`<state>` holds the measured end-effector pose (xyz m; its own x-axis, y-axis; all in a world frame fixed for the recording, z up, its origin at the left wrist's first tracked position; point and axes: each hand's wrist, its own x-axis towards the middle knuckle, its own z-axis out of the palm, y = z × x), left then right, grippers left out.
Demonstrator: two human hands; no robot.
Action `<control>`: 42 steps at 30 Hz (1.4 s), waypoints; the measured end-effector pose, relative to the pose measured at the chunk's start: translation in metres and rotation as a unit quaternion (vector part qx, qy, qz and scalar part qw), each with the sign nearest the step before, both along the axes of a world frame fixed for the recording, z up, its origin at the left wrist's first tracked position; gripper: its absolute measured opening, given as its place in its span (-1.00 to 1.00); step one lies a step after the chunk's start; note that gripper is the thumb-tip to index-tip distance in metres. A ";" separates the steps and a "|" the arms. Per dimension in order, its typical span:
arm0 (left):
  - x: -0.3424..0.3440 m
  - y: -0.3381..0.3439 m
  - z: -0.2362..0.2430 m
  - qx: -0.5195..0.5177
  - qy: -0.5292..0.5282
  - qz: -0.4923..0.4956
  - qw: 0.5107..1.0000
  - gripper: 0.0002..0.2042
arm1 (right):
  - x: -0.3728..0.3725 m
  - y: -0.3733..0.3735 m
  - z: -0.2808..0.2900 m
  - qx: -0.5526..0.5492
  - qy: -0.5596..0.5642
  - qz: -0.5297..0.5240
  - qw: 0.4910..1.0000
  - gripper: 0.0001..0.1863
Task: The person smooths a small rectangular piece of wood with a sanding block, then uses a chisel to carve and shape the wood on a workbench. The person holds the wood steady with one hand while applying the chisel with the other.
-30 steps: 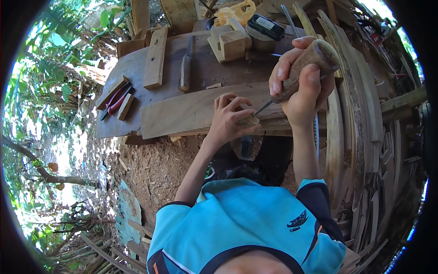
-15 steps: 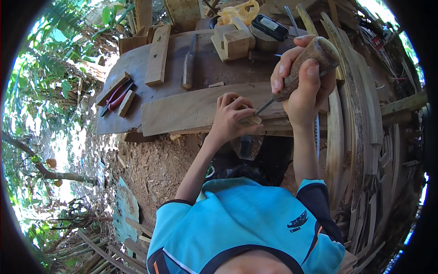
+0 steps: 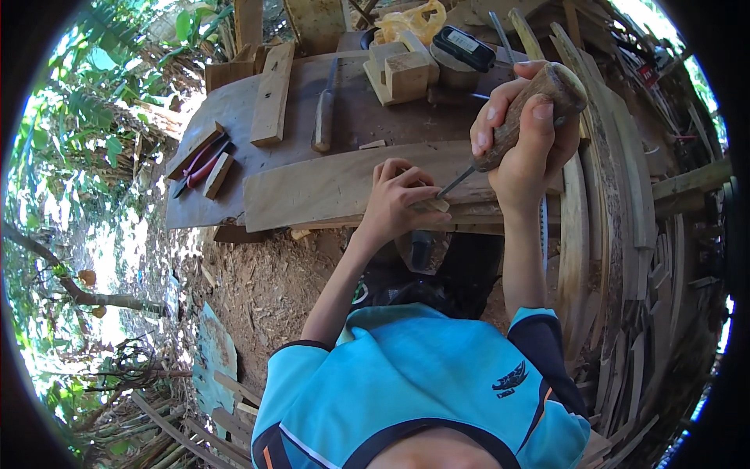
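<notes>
My right hand (image 3: 530,148) grips a tool with a thick wooden handle (image 3: 512,133), raised at the right and tilted so its thin metal shaft (image 3: 458,181) points down to the left. The shaft reaches a small pale wood piece (image 3: 434,205), which my left hand (image 3: 397,195) pinches near the front edge of a long board (image 3: 305,195); my fingers partly hide that piece. The board lies along the front of the dark worktop (image 3: 226,117). Farther back are a wooden-handled blade (image 3: 323,117), a plank (image 3: 269,98) and, at the left, red-handled pliers (image 3: 205,166) between wood offcuts.
Wood blocks (image 3: 402,74), a black case (image 3: 461,48) and a yellow plastic bag (image 3: 410,19) stand at the back. Long strips of wood (image 3: 621,195) pile up along the right. Wood chips cover the ground (image 3: 266,289); foliage (image 3: 101,102) fills the left.
My right hand and the tool have shifted a little to the right. The left hand holds nearly the same place, and the bench things sit slightly higher and farther right in the view.
</notes>
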<state>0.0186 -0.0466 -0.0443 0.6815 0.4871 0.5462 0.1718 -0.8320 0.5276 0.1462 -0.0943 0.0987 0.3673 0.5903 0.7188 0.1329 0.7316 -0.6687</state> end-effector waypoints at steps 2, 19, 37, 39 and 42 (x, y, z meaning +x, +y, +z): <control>0.000 0.000 0.001 0.000 0.000 -0.001 1.000 -0.70 | -0.001 0.000 0.000 0.000 0.001 -0.005 1.000 -0.57; 0.004 -0.016 0.013 0.014 -0.009 0.111 0.994 -0.57 | -0.013 0.005 0.002 -0.009 -0.043 -0.004 0.999 -0.70; 0.008 -0.012 0.003 -0.019 -0.047 0.073 0.996 -0.70 | -0.017 0.003 -0.001 0.029 -0.079 -0.032 0.996 -0.86; 0.010 -0.012 0.003 -0.033 -0.052 0.072 0.996 -0.71 | -0.012 -0.006 -0.003 0.016 -0.093 -0.035 0.995 -0.84; 0.014 -0.007 0.007 -0.042 -0.063 0.066 0.995 -0.73 | -0.017 -0.009 0.003 -0.001 -0.105 -0.077 0.992 -0.78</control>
